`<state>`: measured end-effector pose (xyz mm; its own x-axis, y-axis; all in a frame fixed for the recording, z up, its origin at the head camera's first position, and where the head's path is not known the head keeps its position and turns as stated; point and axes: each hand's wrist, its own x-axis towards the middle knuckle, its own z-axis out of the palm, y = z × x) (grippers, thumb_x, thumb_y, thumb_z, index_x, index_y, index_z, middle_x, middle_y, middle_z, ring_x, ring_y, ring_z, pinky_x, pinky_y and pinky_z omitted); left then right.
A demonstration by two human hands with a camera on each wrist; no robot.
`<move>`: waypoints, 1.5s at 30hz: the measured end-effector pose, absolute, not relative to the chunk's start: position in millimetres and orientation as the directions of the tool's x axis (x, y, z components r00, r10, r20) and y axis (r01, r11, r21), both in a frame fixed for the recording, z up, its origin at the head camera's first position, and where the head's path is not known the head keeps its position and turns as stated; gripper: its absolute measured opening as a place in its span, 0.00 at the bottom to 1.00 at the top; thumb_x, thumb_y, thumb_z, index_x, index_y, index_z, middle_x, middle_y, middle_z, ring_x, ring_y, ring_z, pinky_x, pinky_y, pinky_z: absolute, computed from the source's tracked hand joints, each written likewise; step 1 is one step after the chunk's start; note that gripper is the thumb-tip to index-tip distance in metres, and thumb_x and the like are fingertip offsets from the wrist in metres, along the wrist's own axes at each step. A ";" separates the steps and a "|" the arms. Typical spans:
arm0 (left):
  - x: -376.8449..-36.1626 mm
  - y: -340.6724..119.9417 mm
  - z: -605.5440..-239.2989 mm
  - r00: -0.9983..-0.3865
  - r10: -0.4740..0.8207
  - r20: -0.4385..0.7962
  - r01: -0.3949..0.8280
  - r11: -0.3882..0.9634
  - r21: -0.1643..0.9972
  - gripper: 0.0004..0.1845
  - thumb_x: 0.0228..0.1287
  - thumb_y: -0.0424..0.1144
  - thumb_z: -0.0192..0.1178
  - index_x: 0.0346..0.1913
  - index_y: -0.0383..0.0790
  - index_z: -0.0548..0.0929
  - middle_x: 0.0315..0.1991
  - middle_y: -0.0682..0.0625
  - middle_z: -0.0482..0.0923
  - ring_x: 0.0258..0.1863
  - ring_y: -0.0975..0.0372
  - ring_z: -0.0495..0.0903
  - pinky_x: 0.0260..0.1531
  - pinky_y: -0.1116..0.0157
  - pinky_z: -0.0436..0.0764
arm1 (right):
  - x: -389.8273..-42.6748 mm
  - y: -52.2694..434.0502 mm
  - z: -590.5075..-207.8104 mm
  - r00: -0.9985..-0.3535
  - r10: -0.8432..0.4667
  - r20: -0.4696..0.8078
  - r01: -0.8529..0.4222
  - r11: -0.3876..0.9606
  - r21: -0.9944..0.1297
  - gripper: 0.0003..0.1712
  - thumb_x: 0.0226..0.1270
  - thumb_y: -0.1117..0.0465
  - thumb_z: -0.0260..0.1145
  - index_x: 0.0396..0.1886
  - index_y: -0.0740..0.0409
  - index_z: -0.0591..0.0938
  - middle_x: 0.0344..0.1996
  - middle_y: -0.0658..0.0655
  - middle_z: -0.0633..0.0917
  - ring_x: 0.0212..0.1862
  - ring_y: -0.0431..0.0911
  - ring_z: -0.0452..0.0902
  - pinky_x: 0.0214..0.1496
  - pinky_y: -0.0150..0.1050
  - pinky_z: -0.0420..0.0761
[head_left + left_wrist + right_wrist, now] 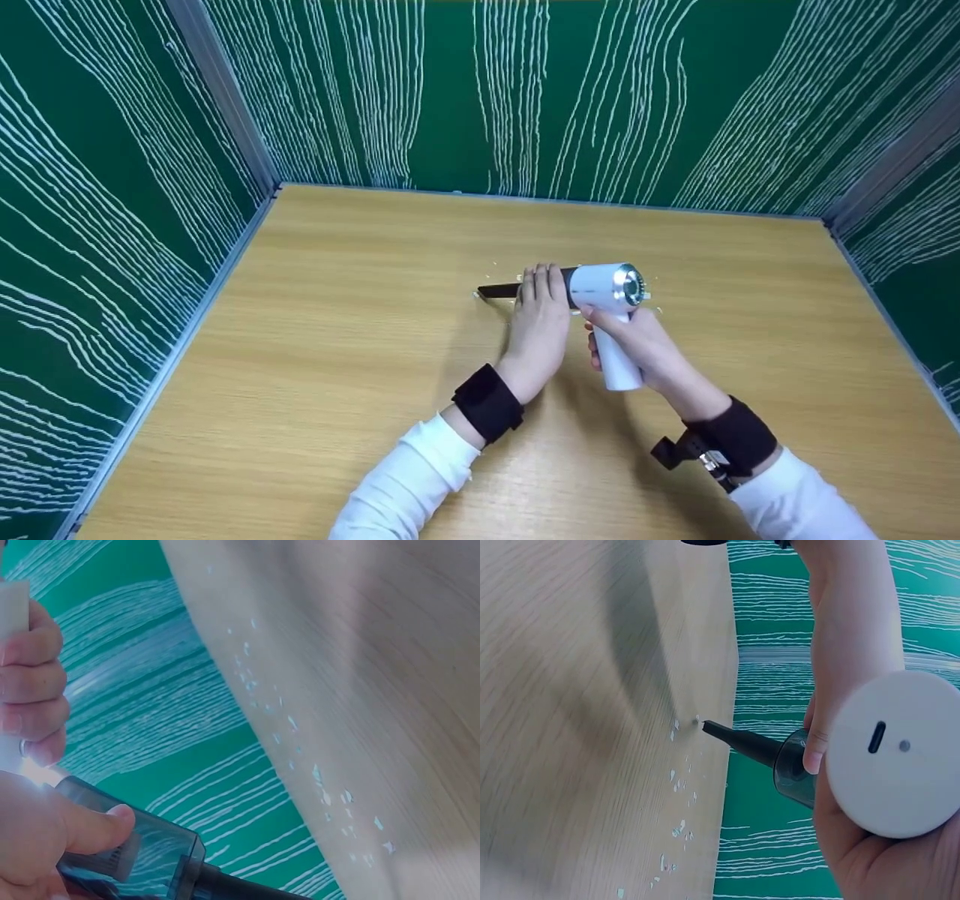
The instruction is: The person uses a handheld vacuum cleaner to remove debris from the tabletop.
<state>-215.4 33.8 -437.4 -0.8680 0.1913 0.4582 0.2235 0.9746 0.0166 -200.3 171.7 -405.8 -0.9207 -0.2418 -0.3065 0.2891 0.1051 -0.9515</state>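
Observation:
A white handheld vacuum cleaner (596,285) is held above the wooden table in the head view. My right hand (646,351) grips its handle, whose round white end (907,787) faces the right wrist camera. My left hand (541,326) holds the dark see-through dust cup (163,844) at the front, its thumb lying along the cup in the left wrist view. The black narrow nozzle (496,290) points left. Its tip is close to small pale scraps (676,724) scattered on the table; whether it touches the surface I cannot tell.
The wooden table (337,337) ends at green walls (450,90) with white wavy lines at the back and both sides. Grey metal posts (229,97) stand at the corners. More scraps (316,774) lie in a loose band on the tabletop.

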 end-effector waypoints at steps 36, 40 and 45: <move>-190.4 57.6 -434.4 -0.846 0.240 0.475 0.293 0.955 0.039 0.29 0.56 0.29 0.51 0.62 0.29 0.57 0.59 0.38 0.65 0.60 0.49 0.65 0.60 0.61 0.65 | -173.2 207.3 -390.7 -0.933 -0.237 -0.272 0.199 0.293 -0.935 0.28 0.57 0.47 0.61 0.44 0.67 0.68 0.21 0.57 0.78 0.19 0.47 0.77 0.26 0.48 0.81; -186.8 59.1 -432.4 -0.837 0.250 0.486 0.309 0.950 0.043 0.29 0.56 0.29 0.50 0.62 0.29 0.58 0.59 0.38 0.66 0.60 0.49 0.65 0.61 0.61 0.63 | -170.4 211.7 -385.2 -0.927 -0.243 -0.284 0.198 0.324 -0.925 0.29 0.57 0.47 0.61 0.45 0.67 0.67 0.21 0.57 0.78 0.20 0.48 0.77 0.26 0.47 0.81; -182.1 60.0 -429.3 -0.843 0.270 0.465 0.322 0.946 0.033 0.30 0.57 0.31 0.51 0.63 0.28 0.57 0.59 0.38 0.65 0.60 0.50 0.64 0.62 0.62 0.62 | -167.7 215.7 -379.4 -0.924 -0.244 -0.295 0.198 0.356 -0.913 0.29 0.56 0.47 0.61 0.43 0.68 0.68 0.20 0.58 0.79 0.19 0.49 0.77 0.26 0.47 0.81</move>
